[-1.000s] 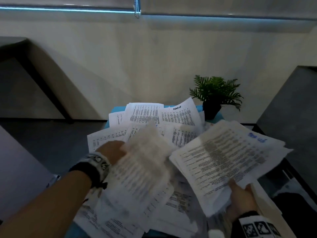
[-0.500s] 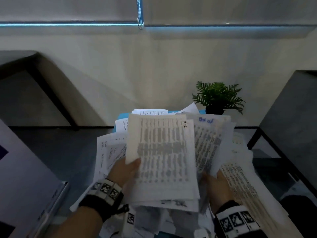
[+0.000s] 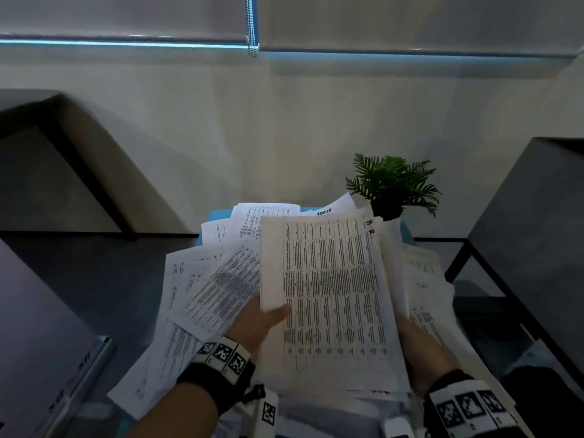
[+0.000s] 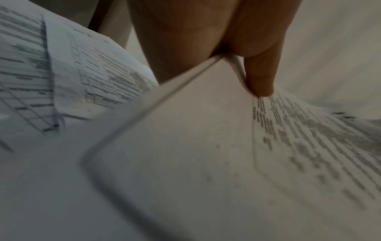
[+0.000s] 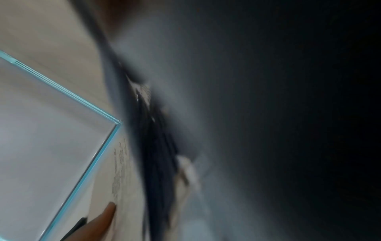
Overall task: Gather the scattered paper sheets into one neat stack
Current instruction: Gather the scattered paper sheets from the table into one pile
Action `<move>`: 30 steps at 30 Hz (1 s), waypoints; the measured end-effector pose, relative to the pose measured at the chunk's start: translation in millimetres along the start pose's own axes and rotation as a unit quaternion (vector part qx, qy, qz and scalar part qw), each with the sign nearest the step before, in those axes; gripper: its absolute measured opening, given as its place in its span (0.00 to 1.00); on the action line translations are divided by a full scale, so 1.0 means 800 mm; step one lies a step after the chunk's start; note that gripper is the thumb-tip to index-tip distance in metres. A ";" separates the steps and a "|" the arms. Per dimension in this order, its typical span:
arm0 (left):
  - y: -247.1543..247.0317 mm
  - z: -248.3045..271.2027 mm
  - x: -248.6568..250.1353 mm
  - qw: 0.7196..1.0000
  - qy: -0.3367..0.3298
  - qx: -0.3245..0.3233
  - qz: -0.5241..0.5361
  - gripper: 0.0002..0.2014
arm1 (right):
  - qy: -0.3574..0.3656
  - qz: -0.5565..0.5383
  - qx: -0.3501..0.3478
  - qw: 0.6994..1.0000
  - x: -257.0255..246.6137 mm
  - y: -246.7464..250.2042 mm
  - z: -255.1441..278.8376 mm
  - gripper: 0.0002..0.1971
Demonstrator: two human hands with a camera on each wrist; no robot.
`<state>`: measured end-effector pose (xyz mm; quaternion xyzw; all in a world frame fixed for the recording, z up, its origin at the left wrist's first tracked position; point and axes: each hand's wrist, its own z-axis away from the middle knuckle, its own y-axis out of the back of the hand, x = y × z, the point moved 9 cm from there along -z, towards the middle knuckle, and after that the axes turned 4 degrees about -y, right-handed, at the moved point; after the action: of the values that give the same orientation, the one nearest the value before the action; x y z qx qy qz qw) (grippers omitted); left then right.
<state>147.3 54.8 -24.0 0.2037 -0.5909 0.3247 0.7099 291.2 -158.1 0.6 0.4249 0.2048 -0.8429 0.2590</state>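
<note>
Dim room, pale wall behind, roller blinds (image 3: 126, 17) pulled down with a bead chain (image 3: 251, 23) hanging between them. Small blue table (image 3: 218, 214) is almost buried in loose printed sheets (image 3: 218, 289) — they overlap at all angles and spill over its edges. Potted fern (image 3: 392, 184) stands at the far right corner, just behind the paper. Dark desks flank the table on both sides.

Person holds a gathered stack (image 3: 331, 295) of sheets up off the pile, tilted toward them, top page a dense table with handwritten letters at its upper right corner. Left hand (image 3: 259, 324) grips the stack's left edge — thumb (image 4: 261, 73) laid over the front page, fingers behind it; wrist view shows the paper edge wedged in at the base of the thumb. Right hand (image 3: 423, 352) sits at the stack's lower right edge, mostly hidden behind the sheets; cannot tell how its fingers lie. Right wrist view is dark and blurred, only paper and a fingertip visible. Both wrists wear black bands with marker tags.
</note>
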 end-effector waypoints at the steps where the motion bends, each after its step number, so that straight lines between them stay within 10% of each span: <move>1: -0.004 0.000 0.003 1.000 -0.015 -0.007 -0.009 0.28 | -0.005 -0.034 -0.025 0.999 -0.002 -0.001 0.003 0.21; 5: -0.011 -0.005 0.014 0.996 -0.071 0.018 -0.054 0.30 | -0.002 -0.004 -0.050 0.999 0.005 0.003 0.001 0.21; 11: 0.014 -0.041 0.018 0.989 -0.051 0.043 -0.131 0.30 | 0.005 0.171 0.141 0.975 0.018 0.046 -0.030 0.07; 19: 0.205 -0.101 -0.005 0.822 0.140 0.152 -0.531 0.44 | -0.038 0.091 0.200 0.975 0.050 0.082 -0.056 0.12; 30: 0.206 -0.104 -0.027 0.810 0.189 0.116 -0.543 0.47 | -0.030 0.036 0.202 0.978 0.062 0.080 -0.073 0.16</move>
<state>88.6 222.9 -78.6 0.5063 -0.1964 -0.0152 0.8395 340.7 -187.7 -80.7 0.4501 0.0071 -0.8693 0.2042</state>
